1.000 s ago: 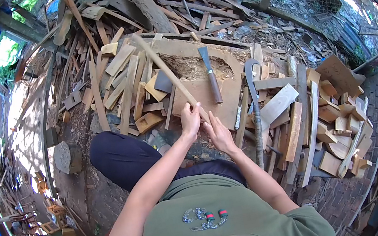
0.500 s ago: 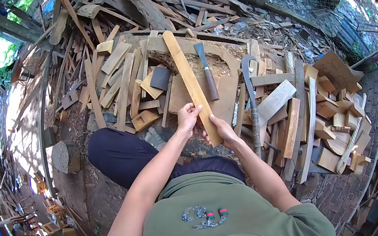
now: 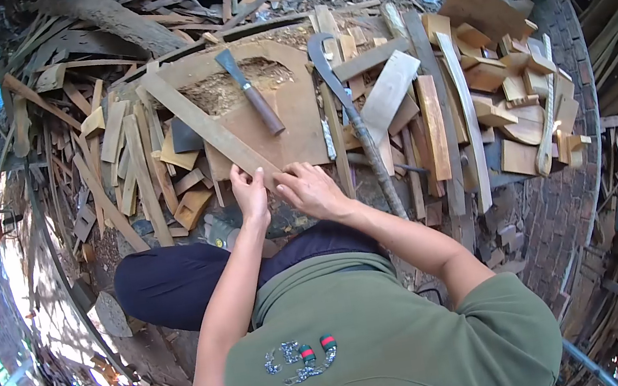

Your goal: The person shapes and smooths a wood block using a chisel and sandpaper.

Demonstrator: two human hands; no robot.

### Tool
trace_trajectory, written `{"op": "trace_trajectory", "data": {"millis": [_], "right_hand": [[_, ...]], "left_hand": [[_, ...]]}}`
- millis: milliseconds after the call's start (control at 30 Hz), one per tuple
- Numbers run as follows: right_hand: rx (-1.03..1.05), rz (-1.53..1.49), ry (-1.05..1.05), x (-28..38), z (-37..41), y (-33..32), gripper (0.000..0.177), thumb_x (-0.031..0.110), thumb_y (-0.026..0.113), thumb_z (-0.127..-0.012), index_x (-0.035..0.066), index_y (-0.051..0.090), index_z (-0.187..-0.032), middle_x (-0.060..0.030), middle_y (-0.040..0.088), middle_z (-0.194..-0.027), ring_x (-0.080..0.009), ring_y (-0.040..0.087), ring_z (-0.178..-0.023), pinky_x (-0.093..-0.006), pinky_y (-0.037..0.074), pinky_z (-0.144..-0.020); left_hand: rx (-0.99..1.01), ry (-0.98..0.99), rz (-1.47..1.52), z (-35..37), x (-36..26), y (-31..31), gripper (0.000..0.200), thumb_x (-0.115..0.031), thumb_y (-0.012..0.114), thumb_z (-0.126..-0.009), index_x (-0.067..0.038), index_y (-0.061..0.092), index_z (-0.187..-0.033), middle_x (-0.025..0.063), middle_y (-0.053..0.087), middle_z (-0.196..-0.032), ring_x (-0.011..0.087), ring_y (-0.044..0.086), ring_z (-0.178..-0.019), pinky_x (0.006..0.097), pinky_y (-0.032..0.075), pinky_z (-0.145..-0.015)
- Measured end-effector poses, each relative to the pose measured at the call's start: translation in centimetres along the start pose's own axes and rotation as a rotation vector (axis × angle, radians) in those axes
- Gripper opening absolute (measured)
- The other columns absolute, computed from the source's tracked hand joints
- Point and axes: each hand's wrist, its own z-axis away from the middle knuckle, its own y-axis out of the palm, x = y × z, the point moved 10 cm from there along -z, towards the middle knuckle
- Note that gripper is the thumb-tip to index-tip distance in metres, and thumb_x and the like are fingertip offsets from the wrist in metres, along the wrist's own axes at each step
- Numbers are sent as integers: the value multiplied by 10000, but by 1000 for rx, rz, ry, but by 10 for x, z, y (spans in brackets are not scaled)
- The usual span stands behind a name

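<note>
A long flat wooden slat (image 3: 207,124) with a rounded far end slants from upper left toward my body. My left hand (image 3: 250,195) pinches its left edge near the close end. Over that same end lies my right hand (image 3: 310,191), back upward and fingers curled on the wood; some fingertips are hidden. Beyond the hands is a wooden work block (image 3: 292,104) with a rough hollow. On this block rests a wide-bladed chisel (image 3: 250,94) with a dark handle, right of the slat. A curved-blade knife (image 3: 350,107) with a long handle lies farther right.
Several wooden strips (image 3: 141,174) and a dark block (image 3: 186,135) lie left of the work block. At right are a pale board (image 3: 392,93) and a heap of cut wood pieces (image 3: 524,105). A log (image 3: 111,19) crosses the scrap pile behind.
The slat has tilted left and lowered toward the work block. My right hand has turned from gripping its right edge to lying over the near end. The view has shifted right.
</note>
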Motion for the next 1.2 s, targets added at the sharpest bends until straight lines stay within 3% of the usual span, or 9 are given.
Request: {"op": "trace_trajectory", "data": {"millis": [67, 200, 367, 467, 567, 833, 933, 1033, 1200], "right_hand": [[4, -47, 34, -9, 7, -9, 309, 270, 516, -932, 75, 621, -1147, -134, 606, -1082, -321, 564, -1029, -414, 439, -893], [-110, -158, 330, -90, 46, -3, 301, 241, 521, -917, 60, 626, -1133, -185, 608, -1049, -370, 563, -1022, -439, 449, -900], [-171, -216, 702, -194, 122, 24, 570, 135, 499, -898, 34, 331, -1433, -261, 401, -1396, -400, 391, -1304, -405, 334, -1078], [-201, -162, 716, -171, 124, 3, 642, 84, 486, -882, -4, 226, -1462, -262, 336, -1455, -393, 322, -1360, -402, 298, -1108], [-402, -65, 652, -168, 125, 3, 626, 57, 487, -853, 7, 285, -1444, -272, 367, -1428, -422, 372, -1311, -442, 304, -1098], [-208, -113, 549, -180, 105, 8, 427, 110, 553, -867, 53, 509, -1288, -222, 501, -1256, -386, 497, -1167, -418, 401, -997], [-30, -67, 519, -172, 105, 5, 323, 146, 541, -883, 71, 581, -1195, -211, 577, -1146, -386, 554, -1091, -428, 441, -942], [44, -42, 505, -171, 109, 2, 282, 177, 540, -899, 74, 606, -1152, -193, 617, -1061, -372, 586, -1030, -430, 462, -900], [102, -28, 517, -166, 107, -2, 297, 190, 512, -933, 46, 604, -1177, -197, 659, -1050, -299, 648, -987, -368, 497, -861]], "left_hand": [[-55, 53, -115, -1, -3, -9, 726, 44, 529, -896, -108, 153, -1498, 109, 584, -1047, 148, 589, -878, 265, 506, -677], [18, 3, -188, -7, -2, -7, 741, 54, 494, -918, -130, 105, -1521, 106, 579, -1007, 144, 588, -833, 299, 544, -689], [2, 10, -205, -6, -14, -7, 622, 57, 498, -906, -85, 274, -1469, 57, 479, -978, 112, 565, -781, 258, 558, -674], [-10, 1, -210, -14, -15, -16, 528, 40, 496, -921, -70, 364, -1420, 63, 454, -1038, 123, 575, -797, 259, 570, -698], [-76, 15, -182, -12, -22, -28, 423, -7, 496, -947, -47, 439, -1364, 60, 483, -1037, 117, 570, -798, 255, 564, -699], [-519, -99, 154, -58, 3, -115, 249, -33, 503, -907, -28, 560, -1149, 44, 583, -930, 122, 581, -762, 270, 535, -638], [-590, 123, -490, -100, -29, -134, 226, -71, 535, -906, -29, 622, -1110, 71, 644, -898, 168, 622, -777, 309, 521, -645], [-419, 372, -926, -119, -73, -108, 378, -175, 627, -855, -30, 572, -1199, 137, 610, -1109, 300, 579, -1034, 419, 459, -919], [-413, 210, -1217, -135, -99, -99, 550, -246, 677, -813, -61, 466, -1286, 154, 515, -1227, 316, 470, -1189, 434, 421, -973]]}}
